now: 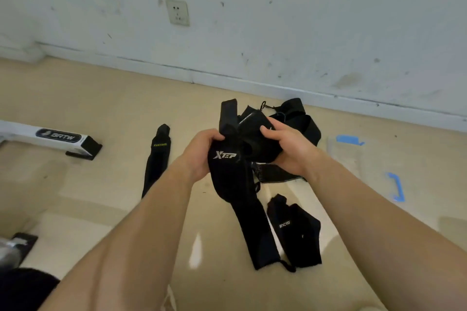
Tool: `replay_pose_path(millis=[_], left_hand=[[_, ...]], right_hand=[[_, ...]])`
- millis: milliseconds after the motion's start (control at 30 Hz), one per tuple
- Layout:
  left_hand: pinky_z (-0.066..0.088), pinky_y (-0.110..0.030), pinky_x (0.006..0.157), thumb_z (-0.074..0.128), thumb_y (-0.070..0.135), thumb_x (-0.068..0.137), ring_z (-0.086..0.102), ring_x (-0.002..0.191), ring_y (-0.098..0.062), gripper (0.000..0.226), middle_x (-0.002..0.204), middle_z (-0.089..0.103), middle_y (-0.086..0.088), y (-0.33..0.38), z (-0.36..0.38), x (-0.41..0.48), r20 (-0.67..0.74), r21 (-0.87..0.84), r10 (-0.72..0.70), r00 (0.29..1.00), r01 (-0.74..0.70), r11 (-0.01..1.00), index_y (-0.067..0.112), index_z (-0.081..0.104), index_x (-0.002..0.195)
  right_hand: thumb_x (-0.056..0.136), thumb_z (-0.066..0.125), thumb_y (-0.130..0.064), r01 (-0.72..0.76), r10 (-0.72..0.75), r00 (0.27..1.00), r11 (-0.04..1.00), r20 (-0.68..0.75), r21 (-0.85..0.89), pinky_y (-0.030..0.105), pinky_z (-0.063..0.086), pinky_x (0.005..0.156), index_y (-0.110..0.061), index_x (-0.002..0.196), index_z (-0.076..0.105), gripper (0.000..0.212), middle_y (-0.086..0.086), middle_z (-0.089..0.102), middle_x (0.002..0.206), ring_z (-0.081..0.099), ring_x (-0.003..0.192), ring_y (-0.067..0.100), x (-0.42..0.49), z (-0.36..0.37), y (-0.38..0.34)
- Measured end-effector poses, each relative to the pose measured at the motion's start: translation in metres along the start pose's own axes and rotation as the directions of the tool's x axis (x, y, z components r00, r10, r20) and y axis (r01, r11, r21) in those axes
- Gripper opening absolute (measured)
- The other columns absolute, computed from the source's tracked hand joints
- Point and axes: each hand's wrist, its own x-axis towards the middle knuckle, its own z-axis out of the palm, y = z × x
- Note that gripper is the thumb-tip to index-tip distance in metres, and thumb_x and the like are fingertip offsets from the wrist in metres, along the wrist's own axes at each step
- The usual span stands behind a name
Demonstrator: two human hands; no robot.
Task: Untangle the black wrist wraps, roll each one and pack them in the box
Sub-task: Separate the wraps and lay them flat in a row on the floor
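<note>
I hold a tangled bundle of black wrist wraps (250,139) above the beige floor. My left hand (199,154) grips the wrap with the white XTEP logo (227,174), whose long tail hangs down to the floor. My right hand (288,146) grips the bunched part of the bundle on the right. More black strap (308,124) trails behind my right hand. A separate black wrap with yellow lettering (156,156) lies flat on the floor to the left. Another black wrap with white lettering (295,230) lies on the floor below my right hand. A clear box with blue clips (353,156) sits at right.
A white wall with a socket (177,12) runs across the back, a baseboard along its foot. A white bar with black end caps (58,137) lies on the floor at left. A dark object (17,242) shows at the lower left edge.
</note>
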Motion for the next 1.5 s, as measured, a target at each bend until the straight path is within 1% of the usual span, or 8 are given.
replay_pose_path(millis=[200,333,533,733,833,1000,1133,1500], left_hand=[[0.053,-0.041,0.095,0.048,0.016,0.098,0.069,0.097,-0.027,0.033,0.11,0.071,-0.014,0.052,0.021,-0.058,0.142,0.087,0.096,0.985,-0.109,0.99,0.007,0.067,0.123],[0.058,-0.035,0.082,0.05,0.009,0.1,0.073,0.092,-0.026,0.027,0.109,0.076,-0.016,0.051,0.034,-0.093,0.172,0.224,0.08,0.982,-0.118,0.967,0.007,0.072,0.115],[0.059,-0.044,0.096,0.06,0.002,0.099,0.075,0.103,-0.033,0.022,0.108,0.079,-0.015,0.015,0.048,-0.119,0.147,0.322,0.094,0.985,-0.138,0.937,0.013,0.076,0.11],[0.058,-0.032,0.09,0.065,0.008,0.099,0.077,0.094,-0.021,0.016,0.098,0.08,-0.003,0.011,0.062,-0.111,0.216,0.466,0.22,0.951,-0.299,0.833,0.021,0.074,0.102],[0.055,-0.035,0.096,0.066,0.01,0.099,0.074,0.102,-0.019,0.016,0.104,0.078,-0.002,0.005,0.069,-0.106,0.274,0.52,0.247,0.929,-0.359,0.775,0.025,0.071,0.1],[0.057,-0.034,0.081,0.063,0.009,0.1,0.076,0.089,-0.021,0.012,0.092,0.079,-0.001,0.004,0.069,-0.097,0.173,0.407,0.193,0.966,-0.249,0.879,0.017,0.072,0.102],[0.058,-0.026,0.071,0.058,0.007,0.102,0.075,0.084,-0.015,0.017,0.093,0.078,-0.001,0.012,0.063,-0.092,0.187,0.342,0.177,0.966,-0.233,0.91,0.015,0.073,0.105],[0.059,-0.032,0.088,0.054,0.008,0.101,0.073,0.106,-0.023,0.027,0.119,0.075,-0.01,0.013,0.044,-0.092,0.365,0.156,0.225,0.903,-0.297,0.942,0.008,0.07,0.123]], right_hand=[[0.103,0.055,-0.012,0.101,-0.09,0.992,0.984,0.083,-0.146,0.044,0.057,0.093,-0.026,0.138,0.059,0.038,0.004,0.074,0.123,0.07,0.115,0.025,-0.083,0.001,-0.049],[0.102,0.057,-0.013,0.054,-0.006,0.989,0.947,0.15,-0.317,0.035,0.058,0.079,-0.028,0.128,0.065,0.031,0.0,0.075,0.119,0.072,0.11,0.02,-0.135,0.0,-0.053],[0.095,0.059,0.001,-0.05,0.071,0.994,0.969,0.079,-0.241,0.034,0.06,0.075,-0.019,0.12,0.069,0.034,0.009,0.076,0.114,0.074,0.103,0.025,-0.159,-0.004,-0.024],[0.093,0.063,-0.048,-0.132,0.122,0.985,0.988,-0.126,-0.076,0.042,0.059,0.086,-0.019,0.108,0.077,0.035,0.006,0.079,0.105,0.076,0.095,0.024,-0.136,-0.015,-0.028],[0.095,0.066,-0.035,-0.075,0.048,0.983,0.986,-0.175,-0.147,0.032,0.059,0.065,-0.016,0.105,0.075,0.023,0.003,0.077,0.097,0.075,0.079,0.017,-0.127,-0.021,-0.026],[0.102,0.056,-0.017,0.052,-0.064,0.985,0.996,-0.162,-0.075,0.042,0.059,0.083,-0.012,0.12,0.07,0.023,0.011,0.076,0.116,0.074,0.105,0.028,-0.118,-0.031,-0.03],[0.105,0.051,-0.014,0.118,-0.124,0.985,0.991,-0.121,-0.055,0.03,0.057,0.063,-0.015,0.124,0.068,0.026,0.008,0.076,0.113,0.073,0.097,0.024,-0.116,-0.031,-0.033],[0.095,0.049,0.007,0.164,-0.164,0.986,0.986,0.021,-0.004,0.032,0.058,0.072,-0.014,0.128,0.066,0.043,0.014,0.072,0.123,0.072,0.098,0.026,-0.119,-0.028,-0.039]])
